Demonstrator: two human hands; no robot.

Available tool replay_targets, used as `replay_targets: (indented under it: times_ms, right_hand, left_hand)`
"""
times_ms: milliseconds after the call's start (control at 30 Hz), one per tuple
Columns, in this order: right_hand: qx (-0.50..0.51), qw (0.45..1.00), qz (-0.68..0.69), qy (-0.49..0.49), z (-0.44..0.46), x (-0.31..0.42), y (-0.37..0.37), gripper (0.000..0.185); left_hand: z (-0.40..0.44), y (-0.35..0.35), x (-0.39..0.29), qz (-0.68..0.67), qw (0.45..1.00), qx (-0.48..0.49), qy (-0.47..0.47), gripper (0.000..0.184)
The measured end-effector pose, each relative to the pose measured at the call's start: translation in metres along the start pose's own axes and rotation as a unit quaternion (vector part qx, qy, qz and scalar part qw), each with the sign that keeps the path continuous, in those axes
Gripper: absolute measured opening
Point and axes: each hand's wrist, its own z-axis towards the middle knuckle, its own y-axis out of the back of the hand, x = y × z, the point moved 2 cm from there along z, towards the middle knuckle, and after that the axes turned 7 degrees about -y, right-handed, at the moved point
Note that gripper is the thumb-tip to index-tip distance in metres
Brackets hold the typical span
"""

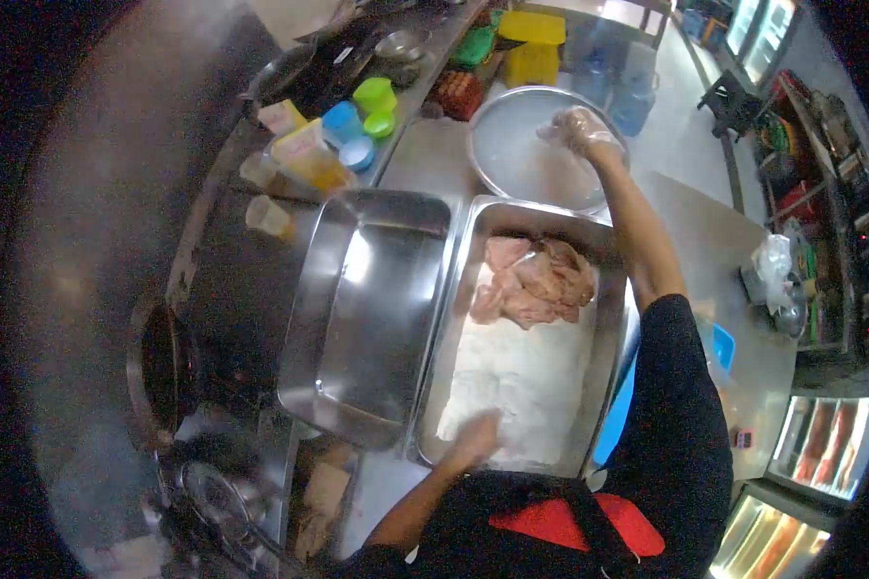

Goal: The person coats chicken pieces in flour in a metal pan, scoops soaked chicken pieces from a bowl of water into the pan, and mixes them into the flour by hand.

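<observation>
Raw meat pieces lie in a heap at the far end of a deep metal tray, on a bed of white powder. My left hand is low over the near end of the powder, smeared by motion, so its fingers cannot be made out. My right hand, in a clear glove, is over a round metal basin beyond the tray. Its fingers are bent together, and what they hold, if anything, is too small to name.
An empty metal tray stands left of the powder tray. Plastic containers and a blue cup are at the back left. Water bottles stand behind the basin. A blue tray is at the right.
</observation>
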Motion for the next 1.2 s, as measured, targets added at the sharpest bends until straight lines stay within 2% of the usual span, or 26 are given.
replay_targets:
  times_ms: [33, 67, 133, 167, 267, 300, 333, 400, 433, 467, 500, 567, 600, 667, 700, 733, 767, 800, 833, 867, 900, 933, 1000, 1067, 1100, 1200]
  right_hand:
    - [0.003, 0.998, 0.054, -0.032, 0.003, -0.008, -0.005, 0.034]
    - [-0.044, 0.996, 0.074, -0.039, 0.002, -0.012, -0.011, 0.033]
    - [-0.142, 0.982, 0.108, -0.055, -0.002, -0.027, -0.027, 0.031]
    - [-0.134, 0.968, 0.172, -0.124, 0.03, -0.065, -0.053, 0.029]
    - [-0.085, 0.994, -0.058, -0.03, 0.008, -0.054, -0.023, 0.035]
    - [-0.114, 0.992, -0.044, -0.021, -0.006, -0.049, -0.012, 0.032]
    - [-0.14, 0.989, -0.032, -0.011, -0.022, -0.043, -0.002, 0.029]
    - [-0.187, 0.982, -0.016, 0.01, -0.058, -0.031, 0.013, 0.024]
    - [-0.201, 0.979, -0.009, 0.018, -0.083, -0.027, 0.011, 0.021]
    - [-0.21, 0.977, -0.001, 0.025, -0.113, -0.025, 0.0, 0.019]
    - [-0.213, 0.973, 0.082, 0.012, -0.144, -0.024, -0.013, 0.022]
    - [-0.078, 0.979, 0.182, -0.042, -0.232, 0.014, -0.023, 0.023]
    - [-0.063, 0.964, 0.257, 0.006, -0.262, -0.021, -0.073, 0.022]
    - [0.105, 0.988, 0.1, -0.054, -0.331, -0.022, -0.139, 0.024]
    - [0.191, 0.98, 0.012, -0.062, -0.366, -0.022, -0.172, 0.026]
    - [0.271, 0.956, -0.041, -0.106, -0.386, 0.005, -0.161, 0.037]
    - [0.345, 0.922, -0.093, -0.148, -0.404, 0.034, -0.147, 0.048]
    - [0.291, 0.943, -0.117, -0.115, -0.42, 0.039, -0.148, 0.049]
    - [0.284, 0.942, -0.11, -0.142, -0.429, 0.038, -0.149, 0.048]
    - [0.279, 0.94, -0.103, -0.169, -0.438, 0.036, -0.153, 0.049]
    - [0.291, 0.935, -0.145, -0.145, -0.443, 0.02, -0.183, 0.045]
    - [0.304, 0.927, -0.184, -0.123, -0.446, -0.007, -0.232, 0.042]
    - [0.324, 0.93, -0.151, -0.088, -0.451, 0.003, -0.235, 0.039]
    - [0.333, 0.941, -0.013, -0.049, -0.454, 0.034, -0.209, 0.039]
    - [0.366, 0.928, 0.016, -0.074, -0.454, 0.045, -0.198, 0.044]
    - [0.428, 0.891, 0.088, -0.127, -0.457, 0.069, -0.173, 0.052]
  left_hand:
    - [0.0, 0.008, -0.007, 0.006, 1.0, 0.01, 0.008, 0.054]
    - [-0.001, 0.01, -0.01, 0.013, 1.0, 0.022, 0.014, 0.05]
    - [-0.003, 0.003, -0.003, -0.003, 1.0, -0.017, 0.009, 0.049]
    - [-0.004, -0.001, -0.002, -0.012, 0.999, -0.036, 0.004, 0.049]
    - [-0.004, 0.019, -0.018, -0.034, 0.998, 0.01, 0.047, 0.05]
    - [-0.003, 0.024, -0.02, -0.005, 0.998, 0.032, 0.051, 0.049]
    - [-0.001, 0.031, -0.019, -0.058, 0.989, 0.101, 0.087, 0.046]
    - [-0.002, 0.028, -0.014, -0.01, 0.994, 0.042, 0.099, 0.044]
    - [-0.006, 0.026, -0.011, -0.028, 0.997, 0.016, 0.076, 0.044]
    - [-0.009, 0.033, -0.01, -0.09, 0.993, 0.025, 0.077, 0.045]
    - [-0.012, 0.039, -0.008, -0.151, 0.985, 0.033, 0.081, 0.045]
    - [-0.007, 0.033, 0.005, -0.193, 0.974, 0.061, 0.097, 0.053]
    - [0.002, 0.026, 0.013, -0.132, 0.987, 0.04, 0.078, 0.06]
    - [0.003, 0.023, 0.006, -0.02, 0.997, -0.066, 0.043, 0.074]
    - [0.007, 0.024, 0.005, 0.026, 0.997, -0.071, 0.017, 0.08]
    - [0.011, 0.025, 0.004, 0.072, 0.994, -0.079, -0.008, 0.085]
    - [0.023, 0.029, 0.008, 0.108, 0.993, -0.04, -0.038, 0.088]
    - [0.03, 0.029, 0.01, 0.143, 0.987, -0.004, -0.066, 0.092]
    - [0.032, 0.019, 0.011, 0.105, 0.986, -0.097, -0.08, 0.103]
    - [0.045, 0.006, 0.021, 0.085, 0.993, -0.027, -0.077, 0.104]
    - [0.066, -0.004, 0.032, 0.065, 0.994, 0.046, -0.073, 0.105]
    - [0.065, -0.006, 0.031, 0.05, 0.993, 0.054, -0.09, 0.104]
    - [0.064, -0.009, 0.03, 0.02, 0.99, 0.07, -0.123, 0.103]
    - [0.087, -0.041, 0.054, -0.041, 0.985, 0.045, -0.161, 0.102]
    - [0.08, -0.04, 0.056, -0.006, 0.976, 0.06, -0.21, 0.089]
    - [0.039, 0.023, 0.0, -0.041, 0.951, 0.307, -0.027, 0.071]
